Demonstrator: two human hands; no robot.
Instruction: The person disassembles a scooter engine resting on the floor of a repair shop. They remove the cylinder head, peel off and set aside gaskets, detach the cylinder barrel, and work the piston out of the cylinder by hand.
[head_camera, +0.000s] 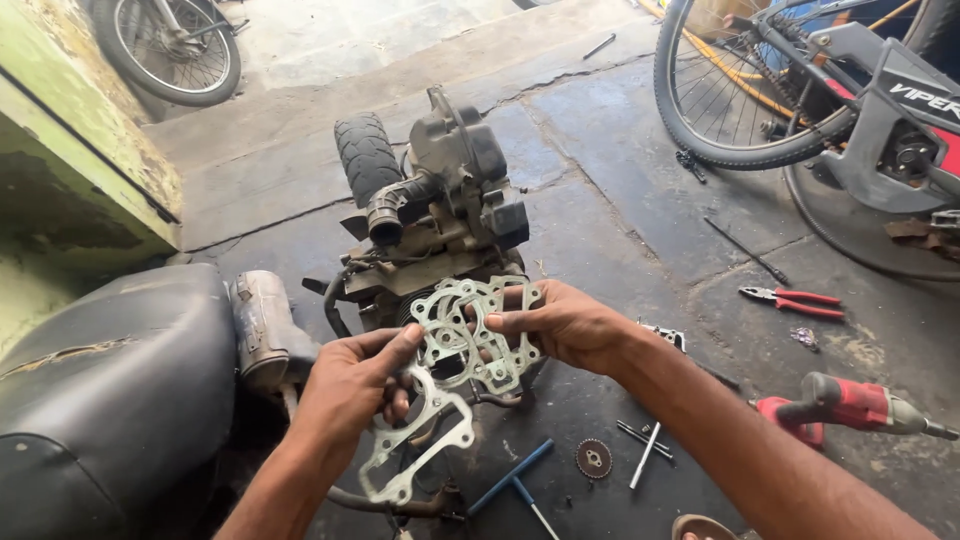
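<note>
Work in hand: a person held two thin, pale grey metal engine gaskets above a stripped scooter engine block (440, 215) that sat on the floor.
Left hand (350, 385): closed in a pinch on the lower gasket (420, 450), thumb on top, fingers curled beneath it.
Right hand (565, 325): fingers closed over the right edge of the upper gasket (465, 335), which was tilted towards the camera.
Where the gaskets were: in the air just in front of the engine, overlapping each other, neither one seated.
Stage, as judged: the engine looked opened up, with loose parts laid out; the gaskets were not yet fitted and reassembly appeared to lie ahead.
Floor: dark, oil-stained concrete slabs (620, 140), cracked at the joints.
Tools lying about: a blue T-handle wrench (515, 480), a small round sprocket (594, 458), red-handled pliers (795, 300) and a red power drill (850, 402).
Surroundings: a black scooter seat (110, 380) to the left, a bicycle wheel (740, 90) to the upper right, a flaking green wall (70, 130) and sunlit pavement beyond.
</note>
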